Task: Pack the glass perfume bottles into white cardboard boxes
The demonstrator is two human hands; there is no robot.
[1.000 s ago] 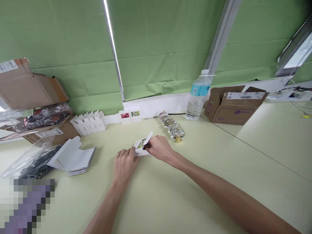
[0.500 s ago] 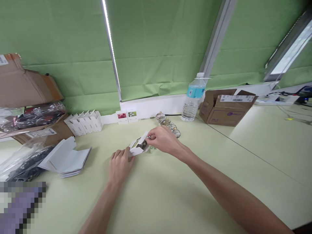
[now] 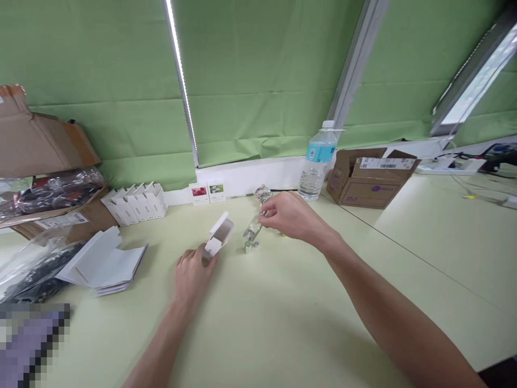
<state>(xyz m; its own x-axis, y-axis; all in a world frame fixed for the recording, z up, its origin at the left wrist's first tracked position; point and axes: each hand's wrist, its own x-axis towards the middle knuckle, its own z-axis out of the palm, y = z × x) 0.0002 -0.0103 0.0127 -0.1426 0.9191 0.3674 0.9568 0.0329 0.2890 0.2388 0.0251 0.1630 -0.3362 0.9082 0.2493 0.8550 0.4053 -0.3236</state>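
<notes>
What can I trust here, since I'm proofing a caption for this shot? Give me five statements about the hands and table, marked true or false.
1. The left hand holds a white box. True.
2. The white box is sealed shut. False: its far end is open.
3. The right hand is empty. False: its fingers grip a small clear object.
4. The blinds behind the table are green. True.
5. The water bottle stands left of the brown carton in view. True.
</notes>
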